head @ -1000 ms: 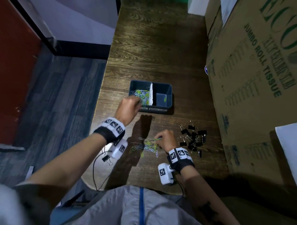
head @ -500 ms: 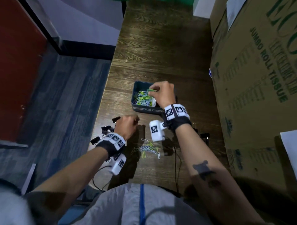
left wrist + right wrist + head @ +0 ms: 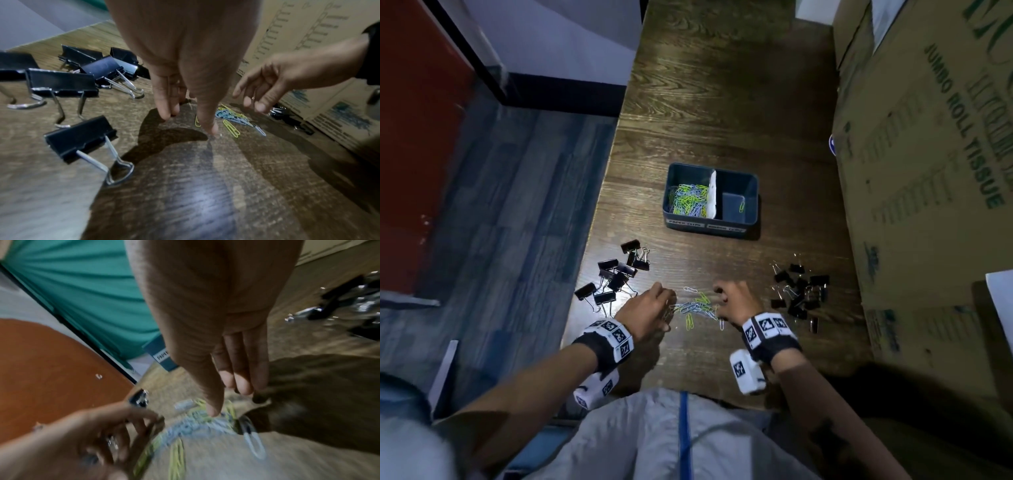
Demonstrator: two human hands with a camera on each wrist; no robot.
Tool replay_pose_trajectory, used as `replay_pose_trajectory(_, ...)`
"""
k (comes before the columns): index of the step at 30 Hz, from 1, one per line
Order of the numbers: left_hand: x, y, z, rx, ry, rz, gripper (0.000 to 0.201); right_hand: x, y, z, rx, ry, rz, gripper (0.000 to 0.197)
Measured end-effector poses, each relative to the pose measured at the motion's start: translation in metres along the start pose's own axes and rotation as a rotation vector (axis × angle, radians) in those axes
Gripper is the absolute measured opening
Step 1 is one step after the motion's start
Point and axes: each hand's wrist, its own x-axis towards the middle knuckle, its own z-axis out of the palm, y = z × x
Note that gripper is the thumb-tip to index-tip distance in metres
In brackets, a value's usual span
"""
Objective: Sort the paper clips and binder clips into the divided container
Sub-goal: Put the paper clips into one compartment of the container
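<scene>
Down on the table (image 3: 722, 102), loose paper clips (image 3: 697, 306) are flanked by the left hand (image 3: 645, 310) and right hand (image 3: 736, 301), both relaxed and holding nothing; the container (image 3: 710, 226) is set beyond.

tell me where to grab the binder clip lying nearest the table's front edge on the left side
Take that binder clip by its black body, thumb and finger on the two flat faces, coming from above. It lies apart from the left pile, its wire handles flat on the table pointing toward the person, too thin and low for a sure grip.
</scene>
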Motion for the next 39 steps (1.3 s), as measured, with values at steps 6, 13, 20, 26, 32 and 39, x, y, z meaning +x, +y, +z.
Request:
replay_pose_trajectory(6, 0.002, 0.008, 0.005, -0.091, 0.028, -0.012, 0.046, -0.014, 0.014, 0.034, -0.099, 0.094, -0.031, 0.045)
replay_pose_trajectory(13, 0.018, 0.032, 0.005, -0.218, 0.086, -0.015, 0.015, -0.002, 0.002, 0.055, -0.042, 0.221, -0.137, 0.043)
replay_pose_trajectory(20, 0.014, 0.023, 0.011, -0.068, 0.13, 0.023, 0.073, 0.003, 0.024, 0.058, 0.054, 0.186, -0.072, 0.075)
replay_pose_trajectory(26, 0.02, 0.041, 0.018, 0.149, 0.0, 0.083, 0.09, 0.001, 0.005, 0.065, -0.132, 0.176, -0.136, 0.068)
replay_pose_trajectory(32, 0.017, 0.041, 0.022, 0.108, 0.035, 0.16, 0.05, -0.005, 0.0, 0.066, -0.154, 0.218, -0.145, 0.036)
replay_pose_trajectory(39, 0.017, 0.044, 0.005, -0.011, 0.078, 0.094, 0.03, -0.009, -0.003, 0.055, -0.196, 0.267, -0.185, 0.044)
